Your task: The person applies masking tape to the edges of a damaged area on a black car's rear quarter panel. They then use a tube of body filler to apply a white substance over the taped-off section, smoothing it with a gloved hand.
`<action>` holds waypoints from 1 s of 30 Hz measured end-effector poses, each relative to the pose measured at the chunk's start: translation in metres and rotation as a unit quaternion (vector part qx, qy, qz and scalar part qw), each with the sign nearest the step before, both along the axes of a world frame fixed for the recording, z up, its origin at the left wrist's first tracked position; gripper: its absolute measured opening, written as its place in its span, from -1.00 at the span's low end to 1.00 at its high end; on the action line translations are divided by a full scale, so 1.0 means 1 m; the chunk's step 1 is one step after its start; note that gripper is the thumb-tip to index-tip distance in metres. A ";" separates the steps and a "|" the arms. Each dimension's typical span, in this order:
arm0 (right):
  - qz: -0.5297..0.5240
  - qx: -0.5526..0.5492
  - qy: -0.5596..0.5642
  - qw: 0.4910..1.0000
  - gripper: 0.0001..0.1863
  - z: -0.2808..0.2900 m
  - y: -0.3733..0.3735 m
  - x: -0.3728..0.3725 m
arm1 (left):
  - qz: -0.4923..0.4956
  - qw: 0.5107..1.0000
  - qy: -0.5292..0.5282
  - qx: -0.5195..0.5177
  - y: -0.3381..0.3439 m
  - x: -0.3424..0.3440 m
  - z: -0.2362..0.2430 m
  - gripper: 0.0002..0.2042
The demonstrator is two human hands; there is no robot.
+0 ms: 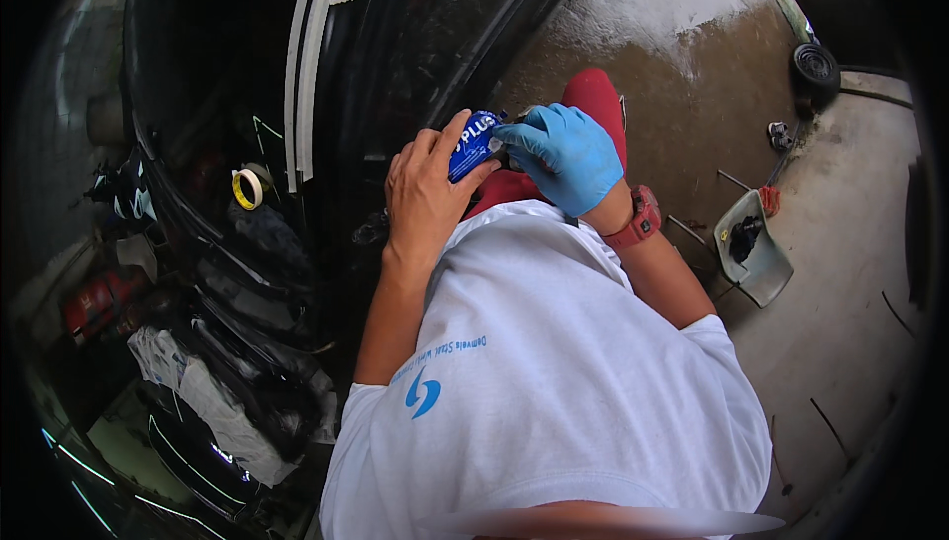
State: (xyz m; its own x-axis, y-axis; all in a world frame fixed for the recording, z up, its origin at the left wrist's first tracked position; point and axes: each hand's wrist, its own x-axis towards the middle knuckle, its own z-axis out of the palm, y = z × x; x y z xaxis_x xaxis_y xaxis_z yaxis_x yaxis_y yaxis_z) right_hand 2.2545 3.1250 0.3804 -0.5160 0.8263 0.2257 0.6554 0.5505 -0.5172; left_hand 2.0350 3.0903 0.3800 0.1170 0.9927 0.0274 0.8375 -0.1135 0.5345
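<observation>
A blue container with white lettering point(474, 147) is tilted in front of my lap. My bare left hand point(432, 176) is wrapped round its left side, with the thumb along the lower edge. My right hand point(568, 156), in a light blue glove with a red watch at the wrist, is closed in a pinch at the container's right end. Its fingertips are by a small pale patch there, and I cannot make out what they pinch. Below both hands shows red cloth over my legs point(593, 105).
To the left is a glossy black car panel point(366, 85) bordered by strips of masking tape point(294, 85). A tape roll point(247, 189) hangs or rests near it. Plastic sheeting point(213, 392) lies lower left. On the right are a pale chair point(766, 268) and a wheel point(816, 63) on wet concrete.
</observation>
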 end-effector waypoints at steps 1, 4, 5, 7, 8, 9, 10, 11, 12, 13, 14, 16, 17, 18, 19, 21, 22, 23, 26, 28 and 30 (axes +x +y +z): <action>0.005 -0.004 -0.007 1.000 -0.68 0.002 0.001 0.000 | 0.000 1.000 0.004 -0.001 0.000 -0.001 0.000 -0.31; 0.031 0.002 -0.033 0.999 -0.66 0.002 0.002 -0.001 | 0.000 1.000 0.008 -0.013 0.001 -0.002 0.003 -0.33; 0.039 0.005 -0.040 0.998 -0.67 0.002 0.003 -0.001 | 0.003 1.000 -0.003 -0.022 0.001 -0.002 0.003 -0.33; 0.053 0.010 -0.052 0.997 -0.68 0.002 0.003 -0.001 | 0.009 0.999 -0.023 -0.042 0.001 -0.003 0.002 -0.32; 0.053 0.001 -0.050 0.997 -0.71 0.001 0.004 -0.003 | 0.009 0.999 -0.023 -0.044 0.001 -0.003 0.002 -0.33; 0.053 -0.008 -0.049 0.997 -0.73 -0.002 0.004 -0.005 | 0.009 0.999 -0.023 -0.046 0.001 -0.003 0.002 -0.33; 0.053 -0.016 -0.047 0.997 -0.75 -0.004 0.005 -0.007 | 0.008 0.999 -0.023 -0.048 0.002 -0.003 0.002 -0.33; 0.052 -0.035 -0.043 0.997 -0.77 -0.004 0.006 -0.009 | 0.004 0.999 -0.013 -0.045 0.002 -0.003 0.002 -0.32; 0.050 -0.053 -0.039 0.997 -0.79 -0.005 0.008 -0.010 | 0.000 0.999 -0.003 -0.042 0.002 -0.002 0.002 -0.32; 0.048 -0.071 -0.035 0.996 -0.80 -0.005 0.009 -0.011 | -0.004 0.999 0.007 -0.039 0.002 -0.002 0.002 -0.32; 0.046 -0.079 -0.039 0.995 -0.80 -0.006 0.010 -0.012 | -0.006 0.999 0.012 -0.036 0.001 0.000 0.002 -0.32; 0.044 -0.094 -0.047 0.994 -0.80 -0.005 0.012 -0.012 | -0.009 0.999 0.022 -0.030 -0.002 0.004 0.002 -0.33; 0.045 -0.089 -0.037 0.994 -0.79 -0.003 0.013 -0.010 | -0.005 0.999 0.013 -0.040 -0.002 0.003 0.001 -0.33; 0.046 -0.084 -0.027 0.995 -0.79 -0.001 0.013 -0.007 | 0.000 0.999 0.005 -0.051 -0.002 0.002 0.000 -0.32; 0.048 -0.078 -0.017 0.996 -0.78 0.000 0.013 -0.005 | 0.005 0.998 -0.003 -0.061 -0.002 0.002 -0.001 -0.31; 0.021 -0.062 0.013 0.998 -0.78 0.002 0.011 -0.002 | 0.001 0.999 -0.003 -0.038 0.000 -0.001 -0.003 -0.32; 0.008 -0.054 0.028 0.998 -0.78 0.002 0.011 -0.002 | 0.000 1.000 -0.003 -0.026 0.001 -0.002 -0.004 -0.32; 0.017 -0.041 0.015 0.999 -0.78 0.001 0.010 -0.001 | 0.000 1.000 -0.003 -0.028 0.002 -0.003 -0.003 -0.33; 0.042 0.000 -0.023 0.999 -0.78 -0.001 0.009 -0.003 | 0.000 1.000 -0.005 -0.031 0.004 -0.004 0.001 -0.33; 0.055 0.026 -0.046 0.997 -0.80 0.002 0.009 -0.006 | -0.001 1.000 -0.008 -0.028 0.004 -0.005 0.002 -0.33; 0.057 0.032 -0.069 0.995 -0.82 0.001 0.009 -0.009 | -0.003 1.000 -0.008 -0.027 0.004 -0.005 0.003 -0.33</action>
State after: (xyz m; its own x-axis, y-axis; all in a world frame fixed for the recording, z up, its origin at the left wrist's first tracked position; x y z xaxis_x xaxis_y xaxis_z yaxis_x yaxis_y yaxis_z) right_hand 2.2459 3.1341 0.3818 -0.6358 0.7462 0.1974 0.6484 0.6551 -0.3879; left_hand 2.0299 3.0946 0.3831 0.1226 0.9921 -0.0252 0.8285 -0.0883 0.5530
